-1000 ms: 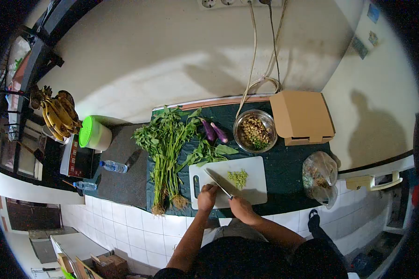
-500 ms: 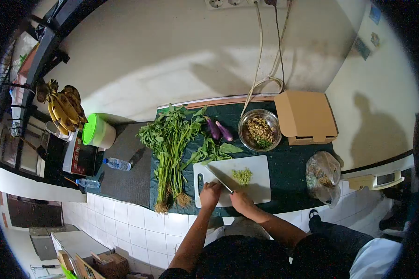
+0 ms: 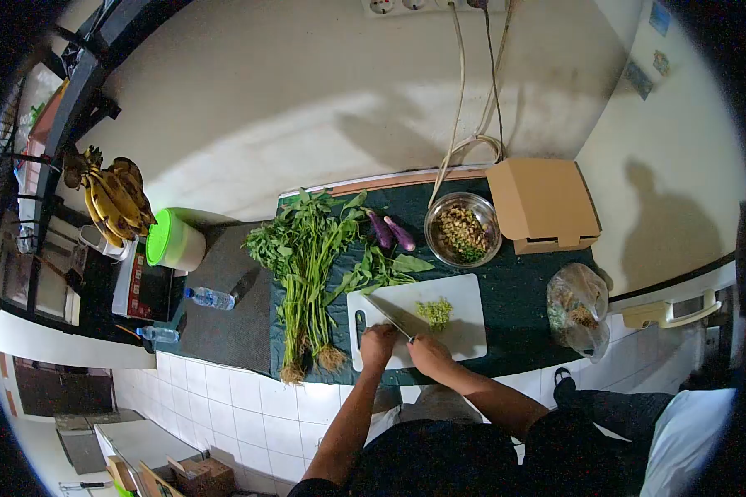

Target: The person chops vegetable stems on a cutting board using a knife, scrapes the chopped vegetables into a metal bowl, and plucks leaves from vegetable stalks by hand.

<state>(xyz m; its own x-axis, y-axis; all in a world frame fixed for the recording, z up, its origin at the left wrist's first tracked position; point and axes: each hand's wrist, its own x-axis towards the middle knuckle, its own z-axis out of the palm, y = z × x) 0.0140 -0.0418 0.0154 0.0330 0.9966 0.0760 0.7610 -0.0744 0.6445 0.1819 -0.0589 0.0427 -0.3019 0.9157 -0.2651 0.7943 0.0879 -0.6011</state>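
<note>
A knife [image 3: 387,314] is gripped by my right hand [image 3: 429,356], its blade slanting up and left over the white cutting board [image 3: 462,330]. My left hand [image 3: 378,345] is closed at the board's left part, close beside the blade; whatever its fingers hold is hidden. A small pile of chopped pale-green pieces [image 3: 433,313] lies on the board to the right of the knife. Behind the board, a few leafy stems [image 3: 375,272] lie loose. Left of it is a big bunch of leafy greens [image 3: 301,282] with roots [image 3: 331,358] toward the front edge.
Two purple eggplants [image 3: 380,230] and a metal bowl [image 3: 433,245] of chopped food lie behind the board. A cardboard box [image 3: 545,197] and a filled plastic bag [image 3: 578,311] are at right. Bottles [image 3: 210,298], a green-lidded tub [image 3: 192,246] and bananas [image 3: 113,201] are left. Another person's leg [image 3: 622,412] shows at right.
The camera view has shifted slightly. At the lower right, the other person's white clothing has moved up and right. My hands, the knife and the chopped pile look nearly the same.
</note>
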